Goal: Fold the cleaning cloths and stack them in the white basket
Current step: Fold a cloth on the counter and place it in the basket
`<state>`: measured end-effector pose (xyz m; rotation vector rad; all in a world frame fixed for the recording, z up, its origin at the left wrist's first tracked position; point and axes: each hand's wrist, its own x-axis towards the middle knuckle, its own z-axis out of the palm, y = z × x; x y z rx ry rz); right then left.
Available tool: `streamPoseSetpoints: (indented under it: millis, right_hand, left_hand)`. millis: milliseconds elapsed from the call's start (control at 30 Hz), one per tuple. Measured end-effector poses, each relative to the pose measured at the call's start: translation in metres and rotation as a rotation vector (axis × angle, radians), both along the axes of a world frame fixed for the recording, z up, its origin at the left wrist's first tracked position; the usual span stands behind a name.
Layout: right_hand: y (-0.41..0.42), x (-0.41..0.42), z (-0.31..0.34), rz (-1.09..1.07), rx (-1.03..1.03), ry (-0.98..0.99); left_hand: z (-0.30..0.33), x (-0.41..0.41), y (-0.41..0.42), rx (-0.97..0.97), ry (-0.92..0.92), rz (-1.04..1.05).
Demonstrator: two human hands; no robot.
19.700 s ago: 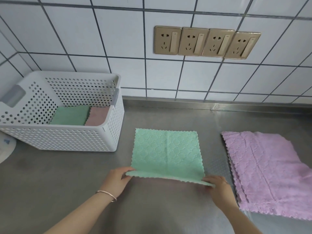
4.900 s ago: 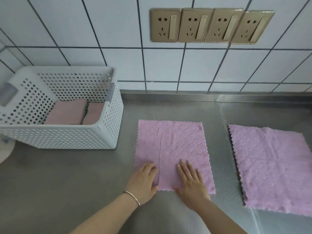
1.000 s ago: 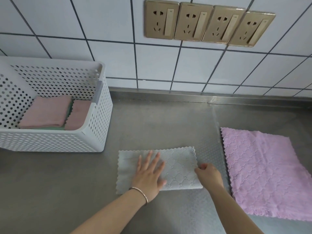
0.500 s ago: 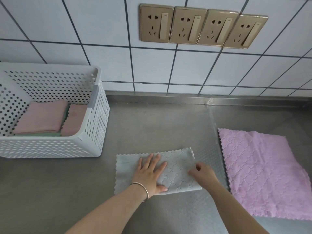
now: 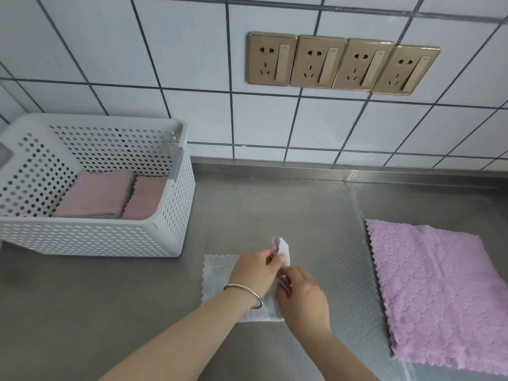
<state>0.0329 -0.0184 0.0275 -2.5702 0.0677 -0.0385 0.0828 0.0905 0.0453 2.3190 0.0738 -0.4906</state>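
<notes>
A half-folded cloth (image 5: pixel 217 273), pale grey outside and pink inside, lies on the steel counter in front of me. Its right end is lifted over toward the left. My left hand (image 5: pixel 255 270), with a bangle on the wrist, pinches the raised far corner. My right hand (image 5: pixel 302 295) grips the near part of the same raised edge. The white perforated basket (image 5: pixel 170 224) stands at the left and holds folded pink cloths (image 5: pixel 101 193) on top of green ones. A pile of flat purple-pink cloths (image 5: pixel 439 287) lies at the right.
The steel counter (image 5: pixel 82 312) runs to a white tiled wall with four gold sockets (image 5: pixel 341 64). A raised steel lip edges the back of the counter.
The cloth lay flat as a long strip under my left palm. Both hands have since lifted its right end and brought it over toward the left. The camera has shifted left.
</notes>
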Motion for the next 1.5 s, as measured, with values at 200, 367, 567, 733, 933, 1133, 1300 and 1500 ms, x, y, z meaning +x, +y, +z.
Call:
streamPoseSetpoints:
  millis: [200, 367, 567, 733, 933, 1133, 1300, 1500]
  right_hand:
    - [0.012, -0.008, -0.009, 0.275, 0.020, -0.235]
    - [0.008, -0.017, -0.030, 0.392, -0.144, -0.125]
    - [0.011, -0.021, -0.052, 0.440, -0.318, 0.005]
    - [0.016, -0.021, -0.059, 0.474, -0.353, -0.023]
    - [0.022, -0.017, -0.068, 0.488, -0.344, -0.052]
    - [0.024, -0.014, -0.073, 0.526, -0.357, -0.080]
    - [0.027, -0.015, -0.068, 0.569, -0.365, -0.068]
    - [0.021, -0.020, -0.067, 0.592, -0.380, 0.026]
  left_hand:
    - [-0.009, -0.001, 0.028, 0.073, 0.034, 0.104]
    - [-0.029, -0.008, 0.054, 0.096, 0.052, 0.244]
    - [-0.049, -0.017, 0.075, 0.041, 0.086, 0.457]
    - [-0.056, -0.022, 0.086, 0.040, 0.052, 0.546]
    - [-0.055, -0.029, 0.087, -0.131, 0.048, 0.638]
    - [-0.059, -0.037, 0.091, -0.113, -0.004, 0.636]
    - [-0.070, -0.040, 0.097, -0.023, -0.023, 0.641]
    - [-0.077, -0.042, 0.099, 0.111, -0.030, 0.563]
